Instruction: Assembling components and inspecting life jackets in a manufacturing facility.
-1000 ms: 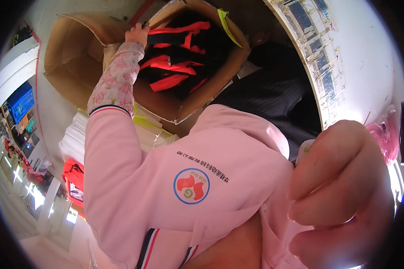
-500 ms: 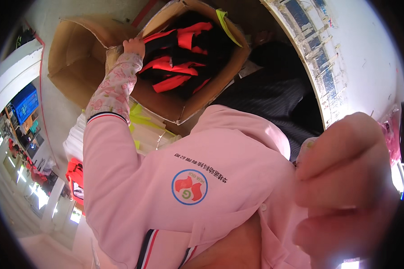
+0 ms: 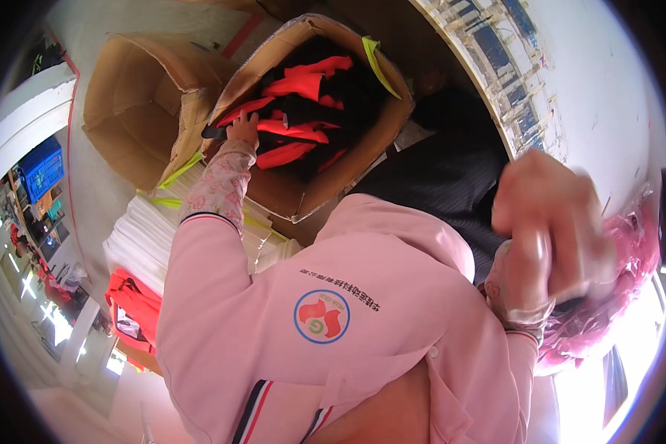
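Note:
My left hand (image 3: 243,130) is at the left rim of a cardboard box (image 3: 233,75), its fingers on a red and black cloth piece (image 3: 238,118). A black end of that piece sticks out over the rim. More red and black cloth pieces (image 3: 303,83) lie heaped in the box. My right hand (image 3: 551,226) is raised at the right, near the pale wall, with its fingers curled in. It is smeared by motion, and anything inside it is hidden.
A second open cardboard box (image 3: 129,111) stands left of the first. Below it is a white stack (image 3: 137,240) with yellow-green strips. A red bag-like item (image 3: 135,307) lies lower left. Pink plastic wrapping (image 3: 592,318) is at the right. A yellow-green strip (image 3: 379,66) hangs on the box's far rim.
My left hand has moved from the box's rim onto the cloth just inside, and a black end now pokes over the rim. My right hand has moved up and away from the camera.

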Action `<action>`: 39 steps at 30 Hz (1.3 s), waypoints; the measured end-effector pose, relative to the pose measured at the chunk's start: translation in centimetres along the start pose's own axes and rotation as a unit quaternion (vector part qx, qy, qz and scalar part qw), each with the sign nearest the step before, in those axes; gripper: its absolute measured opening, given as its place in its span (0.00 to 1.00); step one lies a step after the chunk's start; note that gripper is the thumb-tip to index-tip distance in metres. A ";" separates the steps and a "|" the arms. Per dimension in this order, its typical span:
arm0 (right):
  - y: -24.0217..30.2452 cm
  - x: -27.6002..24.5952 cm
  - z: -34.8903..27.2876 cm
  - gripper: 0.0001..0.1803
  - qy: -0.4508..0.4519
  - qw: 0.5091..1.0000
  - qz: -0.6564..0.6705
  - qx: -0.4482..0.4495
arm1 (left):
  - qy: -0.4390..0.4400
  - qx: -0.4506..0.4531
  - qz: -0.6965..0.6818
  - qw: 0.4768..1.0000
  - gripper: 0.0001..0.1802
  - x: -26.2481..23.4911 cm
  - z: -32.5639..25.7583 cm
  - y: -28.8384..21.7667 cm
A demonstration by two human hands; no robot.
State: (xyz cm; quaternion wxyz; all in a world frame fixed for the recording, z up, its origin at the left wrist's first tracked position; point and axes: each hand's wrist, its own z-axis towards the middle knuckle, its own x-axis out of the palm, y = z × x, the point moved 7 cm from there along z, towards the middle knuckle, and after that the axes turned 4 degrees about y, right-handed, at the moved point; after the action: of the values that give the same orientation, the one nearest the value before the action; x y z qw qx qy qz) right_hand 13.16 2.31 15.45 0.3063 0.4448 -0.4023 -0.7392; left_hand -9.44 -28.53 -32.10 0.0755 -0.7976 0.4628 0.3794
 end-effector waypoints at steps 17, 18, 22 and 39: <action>-14.3 2.6 -8.7 0.14 0.010 0.926 0.003 0.377 | 0.151 -0.040 -0.165 0.974 0.21 4.9 0.4 5.2; -14.6 3.1 -8.8 0.14 0.022 0.927 -0.001 0.376 | 0.147 -0.024 -0.203 0.968 0.21 5.1 0.5 2.1; -15.5 4.6 -9.5 0.13 0.044 0.920 -0.001 0.390 | 0.126 0.047 -0.350 0.927 0.20 6.5 -2.6 -5.7; -18.7 6.3 -12.0 0.10 0.089 0.939 -0.165 0.288 | -0.136 -0.087 -0.321 0.933 0.33 -6.8 6.8 7.9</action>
State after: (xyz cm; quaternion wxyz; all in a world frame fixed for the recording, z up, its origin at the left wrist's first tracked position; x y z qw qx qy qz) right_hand 19.64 2.46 -6.74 0.0732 0.6386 -0.4900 -0.5889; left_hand -21.32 -25.13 -30.44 0.1852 -0.8481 0.1324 0.4784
